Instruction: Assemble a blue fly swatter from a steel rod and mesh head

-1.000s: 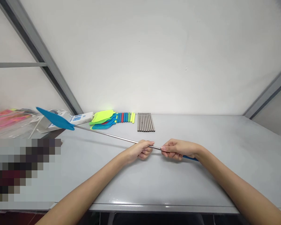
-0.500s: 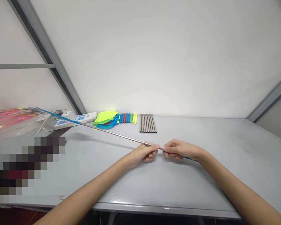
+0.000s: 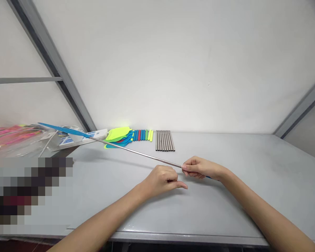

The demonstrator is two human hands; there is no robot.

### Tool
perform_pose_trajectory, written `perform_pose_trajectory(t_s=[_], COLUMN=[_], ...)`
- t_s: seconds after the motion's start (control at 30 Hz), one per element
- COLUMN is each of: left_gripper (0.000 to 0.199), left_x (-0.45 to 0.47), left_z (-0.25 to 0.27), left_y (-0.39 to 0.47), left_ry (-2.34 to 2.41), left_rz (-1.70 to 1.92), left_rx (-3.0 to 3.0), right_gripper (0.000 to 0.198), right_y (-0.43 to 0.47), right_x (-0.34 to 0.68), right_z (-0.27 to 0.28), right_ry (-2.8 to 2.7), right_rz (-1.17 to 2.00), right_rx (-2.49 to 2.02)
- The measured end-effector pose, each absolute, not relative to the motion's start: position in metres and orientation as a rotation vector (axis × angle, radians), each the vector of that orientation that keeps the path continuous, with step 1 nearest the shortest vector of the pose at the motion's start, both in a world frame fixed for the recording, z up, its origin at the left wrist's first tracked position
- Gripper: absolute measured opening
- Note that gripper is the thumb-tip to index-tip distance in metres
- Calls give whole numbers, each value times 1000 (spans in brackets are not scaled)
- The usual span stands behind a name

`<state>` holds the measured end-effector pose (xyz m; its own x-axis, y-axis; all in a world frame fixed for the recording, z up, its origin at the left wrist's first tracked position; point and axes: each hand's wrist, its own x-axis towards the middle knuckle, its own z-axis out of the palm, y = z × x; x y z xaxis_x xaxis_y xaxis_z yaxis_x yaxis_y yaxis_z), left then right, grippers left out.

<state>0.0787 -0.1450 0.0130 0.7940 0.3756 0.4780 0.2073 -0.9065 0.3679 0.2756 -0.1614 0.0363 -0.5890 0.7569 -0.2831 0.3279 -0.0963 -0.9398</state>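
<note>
A fly swatter (image 3: 136,152) with a thin metal telescopic rod slants from the upper left down to my right hand (image 3: 198,168). That hand is closed, pinching the rod near its lower end. The blue swatter head (image 3: 64,130) is seen nearly edge-on, in the air at the left. Part of a blue handle (image 3: 212,179) shows below my right wrist; the rest is hidden by the hand and forearm. My left hand (image 3: 164,180) is just below the rod, apart from it and holding nothing. Its fingers are loosely curled and the thumb is stretched out toward the right.
At the back of the grey table (image 3: 225,210) lie stacked swatter heads (image 3: 118,134), a row of coloured handles (image 3: 141,135) and several metal tubes (image 3: 165,141). A white power strip (image 3: 98,134) and plastic-bagged pink items (image 3: 15,141) are at the left. A pixelated patch covers the lower left.
My left hand has let go of the rod and dropped slightly below it, thumb now out. The swatter has rolled a little, showing more of its blue head. My right hand keeps its grip.
</note>
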Motion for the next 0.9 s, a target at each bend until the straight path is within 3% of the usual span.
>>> perform_pose_trajectory(t_s=[0.17, 0.4, 0.67, 0.9], left_gripper=[40, 28, 37, 22], left_x=[78, 79, 78, 82], left_z=[12, 13, 14, 16], left_y=[-142, -143, -144, -148], left_ry=[287, 312, 423, 813], left_rz=[1166, 1268, 1181, 907], left_rx=[2941, 3040, 2946, 2923], right_gripper=[35, 35, 34, 31], right_y=[-161, -158, -157, -155], right_x=[274, 269, 268, 269], right_z=[35, 28, 23, 18], right_ry=[-1844, -1840, -1893, -1866], right_rz=[1735, 1739, 1696, 1698], right_rx=[-1178, -1176, -1182, -1166])
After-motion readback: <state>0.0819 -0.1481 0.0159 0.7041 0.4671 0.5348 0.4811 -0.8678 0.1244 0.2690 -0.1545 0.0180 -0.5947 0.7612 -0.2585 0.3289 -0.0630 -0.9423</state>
